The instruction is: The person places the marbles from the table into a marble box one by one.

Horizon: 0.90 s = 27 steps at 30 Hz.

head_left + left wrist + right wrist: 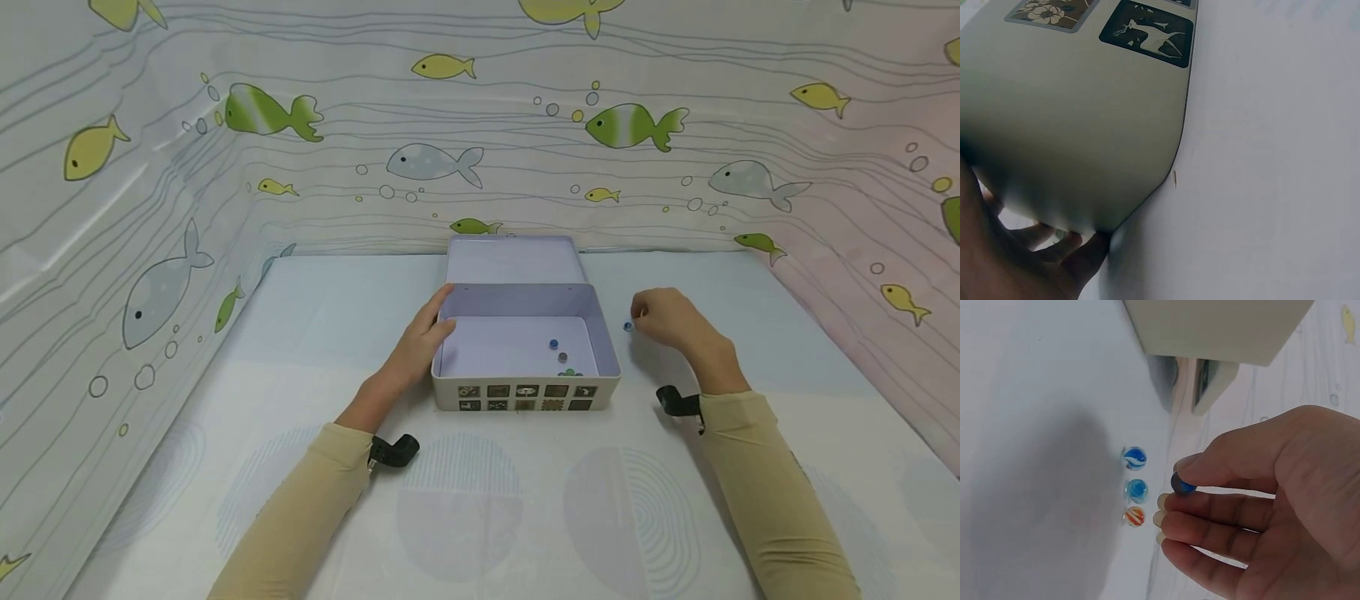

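Open box (525, 393), lid (515, 260) back at twelve o'clock. Left hand (416, 346) grips the box at nine; right hand (675, 321), at three, pinches a dark-blue marble (1183, 484). Right wrist view: three loose marbles (1137, 490) lie at nine o'clock from it.

Desk (360, 550) pale, circle-patterned. On it stands one open box (525, 380); beside the box, three marbles (1137, 491) in a row, two blue, one orange-and-white.

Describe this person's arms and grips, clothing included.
The left sleeve and right sleeve are plain beige and long. A small, bent black device juts out near each cuff. The left grip and right grip are bare hands, without gloves.
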{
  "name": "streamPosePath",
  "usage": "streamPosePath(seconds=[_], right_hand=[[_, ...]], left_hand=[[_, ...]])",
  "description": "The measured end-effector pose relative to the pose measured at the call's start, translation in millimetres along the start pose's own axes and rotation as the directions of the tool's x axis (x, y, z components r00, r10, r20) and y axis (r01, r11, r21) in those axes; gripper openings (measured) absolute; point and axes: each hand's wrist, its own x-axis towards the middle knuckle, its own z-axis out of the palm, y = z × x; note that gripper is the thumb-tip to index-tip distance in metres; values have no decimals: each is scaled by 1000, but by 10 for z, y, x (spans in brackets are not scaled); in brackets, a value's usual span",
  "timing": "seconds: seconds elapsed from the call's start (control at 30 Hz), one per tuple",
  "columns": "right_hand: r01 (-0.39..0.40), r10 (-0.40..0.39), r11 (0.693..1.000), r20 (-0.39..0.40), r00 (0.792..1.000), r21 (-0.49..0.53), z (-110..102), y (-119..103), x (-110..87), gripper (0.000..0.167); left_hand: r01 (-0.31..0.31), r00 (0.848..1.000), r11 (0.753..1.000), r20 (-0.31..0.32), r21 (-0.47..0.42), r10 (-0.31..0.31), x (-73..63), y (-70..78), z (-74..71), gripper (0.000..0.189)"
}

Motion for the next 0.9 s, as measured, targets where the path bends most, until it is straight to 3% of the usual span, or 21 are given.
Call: streamPosePath(seconds=[0.4,0.6,0.77,0.9], right_hand=[[31,-31,1000,-32,999,6,-71,-148,-25,26],[83,-83,997,-92,992,-8,-94,-270,-37,25],[145,-145,989,-168,975,-14,-70,-402,-57,22],[212,-212,977,-236,948,-26,-45,-516,-86,21]], left_hand=[[-2,1000,1000,4,-6,2,9,-17,-4,61],[-3,1000,1000,2,-9,3,5,-9,-8,60],[-9,1000,1000,0,-3,9,6,-21,-1,60],[-15,1000,1000,-3,-2,15,7,-28,1,61]])
